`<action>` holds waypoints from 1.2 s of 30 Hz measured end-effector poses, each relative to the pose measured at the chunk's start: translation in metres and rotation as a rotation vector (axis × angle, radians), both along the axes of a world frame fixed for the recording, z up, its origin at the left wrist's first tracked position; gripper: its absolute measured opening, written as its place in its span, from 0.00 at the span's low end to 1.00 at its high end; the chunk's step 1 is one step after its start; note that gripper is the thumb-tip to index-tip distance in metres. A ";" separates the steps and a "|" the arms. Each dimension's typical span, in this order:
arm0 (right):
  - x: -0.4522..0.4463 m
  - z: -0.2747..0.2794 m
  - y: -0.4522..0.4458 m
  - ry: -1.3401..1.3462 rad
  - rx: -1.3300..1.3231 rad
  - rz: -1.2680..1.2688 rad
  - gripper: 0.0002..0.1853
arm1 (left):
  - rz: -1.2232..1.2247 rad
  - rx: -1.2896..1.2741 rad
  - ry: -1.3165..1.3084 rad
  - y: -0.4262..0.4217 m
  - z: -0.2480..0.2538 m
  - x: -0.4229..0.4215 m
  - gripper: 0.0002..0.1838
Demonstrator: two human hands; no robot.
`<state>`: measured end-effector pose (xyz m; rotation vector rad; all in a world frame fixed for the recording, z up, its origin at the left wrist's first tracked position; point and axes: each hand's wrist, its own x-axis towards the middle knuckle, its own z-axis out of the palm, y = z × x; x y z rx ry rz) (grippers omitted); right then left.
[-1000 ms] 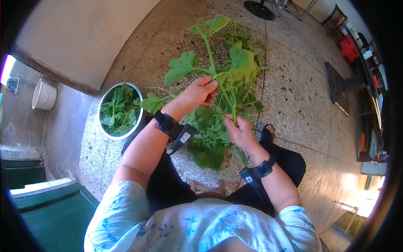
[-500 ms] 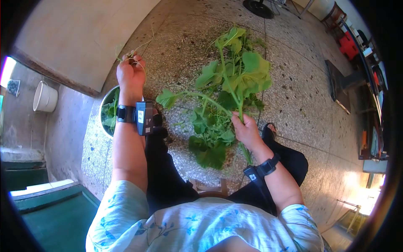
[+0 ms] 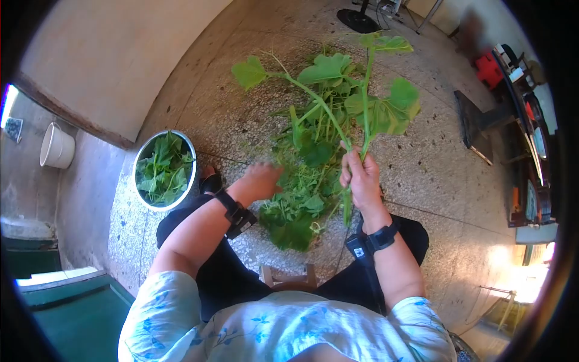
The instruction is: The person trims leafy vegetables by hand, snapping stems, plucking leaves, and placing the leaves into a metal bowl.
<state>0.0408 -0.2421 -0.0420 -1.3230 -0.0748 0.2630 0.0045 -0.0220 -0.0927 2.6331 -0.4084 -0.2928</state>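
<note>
My right hand [image 3: 364, 175] is wrapped round the lower stems of a leafy green vine [image 3: 366, 96], whose branches stand up and spread apart above the fist. My left hand [image 3: 260, 181] hovers by the left side of a pile of greens [image 3: 301, 205] on the floor; its fingers are blurred and partly hidden, so whether they hold anything cannot be told. Left of that hand stands a round, pale-rimmed basin [image 3: 194, 175] with picked leaves [image 3: 163, 169] in it.
A white bucket [image 3: 58, 146] is by the left wall. At the top is a round black stand base [image 3: 358, 21]. A dark table [image 3: 531, 139] and a black pedestal foot [image 3: 472, 127] are on the right. My knees flank a small wooden stool [image 3: 294, 279].
My left hand went over to the basin with thin tendrils, then came back beside the pile. My right hand has lifted and turned the vine, which now stands further right.
</note>
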 end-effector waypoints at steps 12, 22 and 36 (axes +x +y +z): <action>0.005 -0.014 -0.009 -0.744 -1.075 -0.014 0.15 | -0.343 0.158 -0.851 -0.065 0.109 0.054 0.06; -0.006 -0.026 0.020 -0.580 -1.022 0.039 0.13 | -0.466 0.397 -0.708 -0.056 0.091 0.059 0.03; 0.026 -0.007 0.020 -0.269 -0.522 -0.373 0.12 | 0.530 -1.338 -0.235 -0.017 0.091 0.079 0.05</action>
